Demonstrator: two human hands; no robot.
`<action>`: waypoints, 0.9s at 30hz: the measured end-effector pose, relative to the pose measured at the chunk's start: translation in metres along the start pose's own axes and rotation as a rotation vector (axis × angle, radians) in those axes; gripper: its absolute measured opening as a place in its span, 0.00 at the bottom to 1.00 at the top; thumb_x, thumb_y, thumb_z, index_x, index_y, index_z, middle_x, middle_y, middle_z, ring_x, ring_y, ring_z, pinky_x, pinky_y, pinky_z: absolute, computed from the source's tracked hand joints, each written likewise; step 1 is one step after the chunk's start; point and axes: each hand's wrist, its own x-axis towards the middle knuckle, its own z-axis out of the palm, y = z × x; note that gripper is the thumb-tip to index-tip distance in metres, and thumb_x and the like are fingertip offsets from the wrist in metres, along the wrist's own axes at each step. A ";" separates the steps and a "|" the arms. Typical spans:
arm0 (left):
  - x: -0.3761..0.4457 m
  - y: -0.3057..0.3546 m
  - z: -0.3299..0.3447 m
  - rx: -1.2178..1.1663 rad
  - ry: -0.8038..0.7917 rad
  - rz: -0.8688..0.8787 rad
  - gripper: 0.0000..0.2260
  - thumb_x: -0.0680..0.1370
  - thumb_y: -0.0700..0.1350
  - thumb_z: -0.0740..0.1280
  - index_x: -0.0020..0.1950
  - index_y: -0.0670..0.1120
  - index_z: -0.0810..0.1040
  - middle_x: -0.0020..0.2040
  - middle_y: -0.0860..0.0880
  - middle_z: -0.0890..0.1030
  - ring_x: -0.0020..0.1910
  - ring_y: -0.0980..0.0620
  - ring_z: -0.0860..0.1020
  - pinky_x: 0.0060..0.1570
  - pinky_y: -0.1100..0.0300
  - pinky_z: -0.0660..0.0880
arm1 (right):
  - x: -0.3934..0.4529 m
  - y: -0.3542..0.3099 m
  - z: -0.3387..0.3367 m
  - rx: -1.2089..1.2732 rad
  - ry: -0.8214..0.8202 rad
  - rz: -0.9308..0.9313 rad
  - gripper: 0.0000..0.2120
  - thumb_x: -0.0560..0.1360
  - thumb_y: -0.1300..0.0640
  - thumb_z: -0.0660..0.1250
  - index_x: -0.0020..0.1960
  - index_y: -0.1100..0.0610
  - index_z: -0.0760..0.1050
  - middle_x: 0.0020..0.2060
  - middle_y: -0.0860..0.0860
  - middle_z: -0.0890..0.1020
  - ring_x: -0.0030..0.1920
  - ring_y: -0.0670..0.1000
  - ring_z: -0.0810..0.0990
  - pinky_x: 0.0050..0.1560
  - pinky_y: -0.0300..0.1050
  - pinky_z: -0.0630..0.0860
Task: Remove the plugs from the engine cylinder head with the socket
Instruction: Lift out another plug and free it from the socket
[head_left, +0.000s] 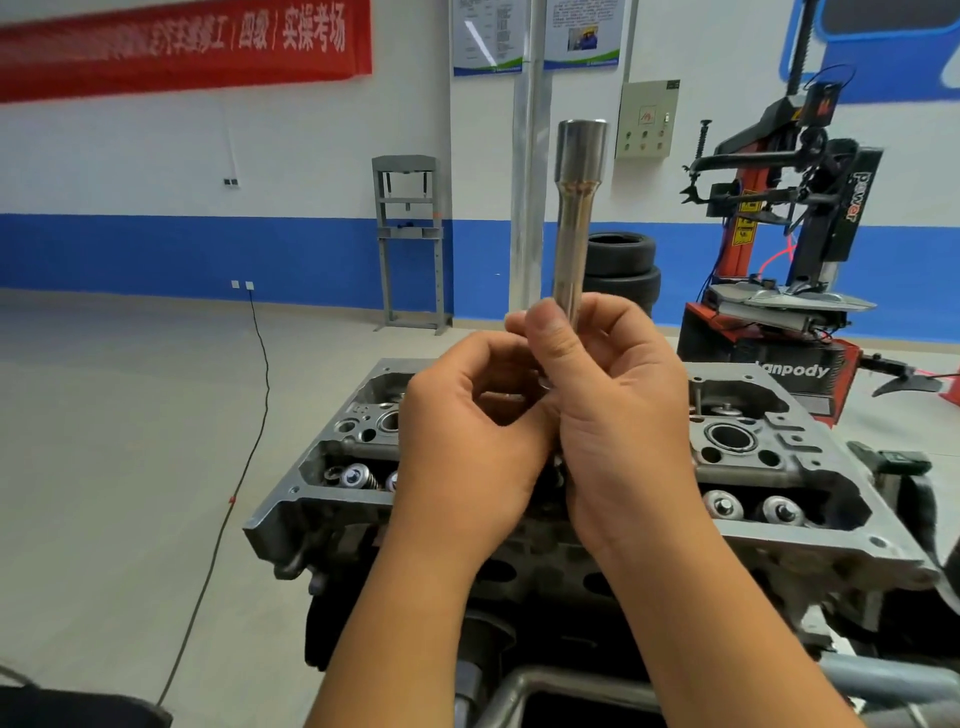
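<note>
A long, shiny steel socket (574, 218) stands upright in front of me, its wide end on top. My right hand (613, 410) grips its lower shaft, thumb on the near side. My left hand (467, 431) is curled beside it and pinches something at the socket's lower end; what it holds is hidden by the fingers. Below both hands lies the grey engine cylinder head (779, 467), with valve springs showing in its open bays left and right. The plugs cannot be seen.
A red and black tire changer (779, 249) stands at the right behind the head. Stacked tires (621, 270) and a steel pillar (530, 182) are in the middle distance, a grey press frame (408, 239) by the wall. A cable (249, 447) runs across the floor at left.
</note>
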 end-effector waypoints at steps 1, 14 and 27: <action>0.000 0.001 -0.001 0.018 -0.004 0.010 0.10 0.77 0.38 0.75 0.55 0.51 0.84 0.47 0.52 0.88 0.47 0.51 0.87 0.45 0.56 0.85 | 0.000 0.000 0.000 -0.013 0.001 -0.005 0.17 0.69 0.49 0.76 0.50 0.59 0.79 0.46 0.60 0.86 0.44 0.56 0.85 0.53 0.67 0.83; 0.004 -0.004 -0.012 -0.027 -0.111 -0.018 0.11 0.80 0.41 0.72 0.61 0.49 0.84 0.53 0.52 0.88 0.55 0.53 0.86 0.54 0.57 0.83 | 0.002 0.000 0.003 -0.001 -0.021 0.021 0.17 0.71 0.45 0.71 0.52 0.58 0.79 0.45 0.54 0.88 0.46 0.52 0.86 0.55 0.59 0.84; 0.004 0.000 -0.008 -0.033 -0.154 -0.052 0.08 0.82 0.44 0.69 0.59 0.53 0.84 0.51 0.51 0.88 0.50 0.49 0.86 0.42 0.58 0.83 | 0.005 0.003 -0.001 -0.054 0.000 0.030 0.17 0.76 0.41 0.65 0.46 0.54 0.83 0.45 0.53 0.87 0.46 0.51 0.86 0.50 0.50 0.85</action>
